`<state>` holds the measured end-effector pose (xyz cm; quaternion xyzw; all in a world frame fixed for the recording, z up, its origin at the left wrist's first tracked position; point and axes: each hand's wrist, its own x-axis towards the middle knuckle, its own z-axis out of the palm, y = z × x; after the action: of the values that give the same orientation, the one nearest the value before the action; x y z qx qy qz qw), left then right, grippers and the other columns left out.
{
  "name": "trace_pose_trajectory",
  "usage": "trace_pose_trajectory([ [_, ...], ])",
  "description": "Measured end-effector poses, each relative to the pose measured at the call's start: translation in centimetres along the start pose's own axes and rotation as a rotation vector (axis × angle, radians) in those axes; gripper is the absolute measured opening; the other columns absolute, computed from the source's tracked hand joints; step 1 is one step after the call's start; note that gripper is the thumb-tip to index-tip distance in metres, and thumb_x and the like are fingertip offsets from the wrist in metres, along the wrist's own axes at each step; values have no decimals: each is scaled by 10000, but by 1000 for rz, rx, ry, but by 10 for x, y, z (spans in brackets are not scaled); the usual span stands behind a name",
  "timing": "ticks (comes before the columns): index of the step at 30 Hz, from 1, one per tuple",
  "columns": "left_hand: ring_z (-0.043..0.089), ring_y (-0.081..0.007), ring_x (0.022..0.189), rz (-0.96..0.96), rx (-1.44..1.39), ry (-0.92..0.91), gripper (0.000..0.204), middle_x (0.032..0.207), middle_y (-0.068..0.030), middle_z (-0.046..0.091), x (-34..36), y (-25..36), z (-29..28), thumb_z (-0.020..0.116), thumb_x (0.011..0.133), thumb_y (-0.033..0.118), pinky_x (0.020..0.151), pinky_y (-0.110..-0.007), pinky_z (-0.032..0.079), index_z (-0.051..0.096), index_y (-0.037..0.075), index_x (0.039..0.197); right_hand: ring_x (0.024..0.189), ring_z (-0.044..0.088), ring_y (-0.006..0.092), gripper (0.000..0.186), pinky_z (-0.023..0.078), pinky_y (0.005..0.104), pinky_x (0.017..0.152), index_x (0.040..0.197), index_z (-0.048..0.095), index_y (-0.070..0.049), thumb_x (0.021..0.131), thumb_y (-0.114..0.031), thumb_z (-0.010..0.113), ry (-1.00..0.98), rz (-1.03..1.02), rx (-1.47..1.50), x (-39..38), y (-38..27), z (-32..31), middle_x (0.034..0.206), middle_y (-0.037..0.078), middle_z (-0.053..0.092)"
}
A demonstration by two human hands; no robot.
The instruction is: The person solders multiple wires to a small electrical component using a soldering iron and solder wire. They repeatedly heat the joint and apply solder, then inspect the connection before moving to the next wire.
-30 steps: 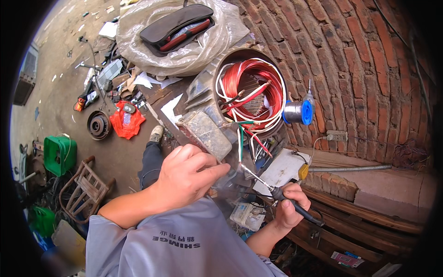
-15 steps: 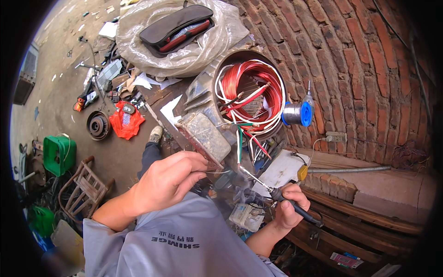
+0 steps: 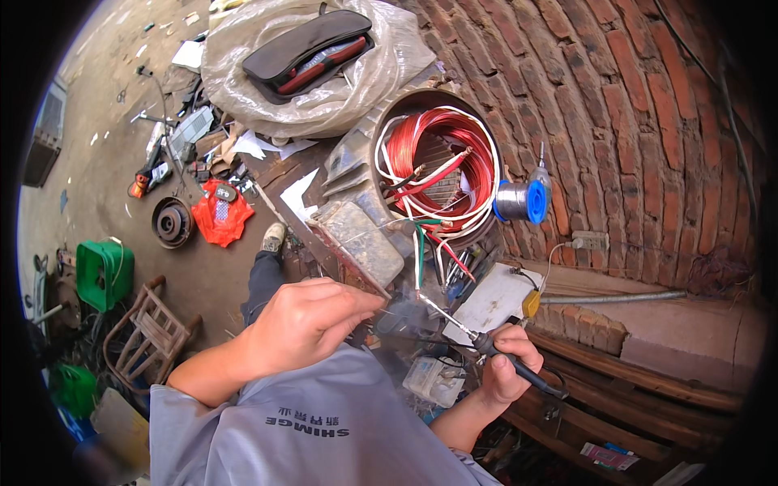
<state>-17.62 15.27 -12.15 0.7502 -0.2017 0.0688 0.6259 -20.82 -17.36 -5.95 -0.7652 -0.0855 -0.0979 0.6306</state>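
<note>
Soldering iron point(image 3: 486, 344): clamped in your right hand point(image 3: 506, 364), fingers curled tight round its dark handle; the metal tip points up and left toward the bundle of leads, with a wisp of smoke beside it
Left hand point(image 3: 304, 324): your fingers are pinched together at the tips, apparently on a thin strand of solder, though it is too fine to be sure; the hand hangs just left of the iron's tip
Leads point(image 3: 421, 243): white, green and red wires drop from the motor toward the tip
Motor stator point(image 3: 442, 166): round housing with red copper windings, lying open above your hands
Solder spool point(image 3: 523, 201): blue-ended reel, just right of the stator, against the brick wall point(image 3: 648, 121)
</note>
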Motion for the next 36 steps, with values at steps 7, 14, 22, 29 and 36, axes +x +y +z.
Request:
trace_pose_trajectory([
  [7,743,-323,789,-139,-41,34,129,869,-141,748,-4,4,1,790,901,20,691,-399,599,730,15,1015,784,649,259,324,516,351,721,983,748,76,842,-193,861,8,-1,1,0,0,2,856,184,683],
  [14,734,-309,721,-84,26,122,161,852,-138,742,-4,2,11,823,877,27,625,-389,592,719,1,998,787,648,254,313,512,346,724,991,750,73,846,-184,855,1,-4,7,0,0,1,857,181,684],
  [22,745,-310,731,-87,25,145,166,860,-144,746,-8,1,14,828,883,33,623,-389,598,711,-2,996,785,645,245,313,509,342,724,992,750,71,850,-188,854,-6,-12,-20,-1,0,1,856,176,683],
  [29,739,-303,698,-67,32,163,159,848,-133,742,-6,0,18,823,886,30,597,-388,594,697,5,981,790,646,245,304,512,345,728,1002,753,71,851,-175,849,-13,-2,-17,-1,-2,1,860,174,684],
  [36,708,-232,646,-21,61,163,126,832,-105,734,-4,-4,22,806,905,7,571,-334,554,699,1,971,801,651,249,286,511,344,741,1006,757,70,845,-151,841,-18,2,-6,0,-4,4,871,172,686],
])
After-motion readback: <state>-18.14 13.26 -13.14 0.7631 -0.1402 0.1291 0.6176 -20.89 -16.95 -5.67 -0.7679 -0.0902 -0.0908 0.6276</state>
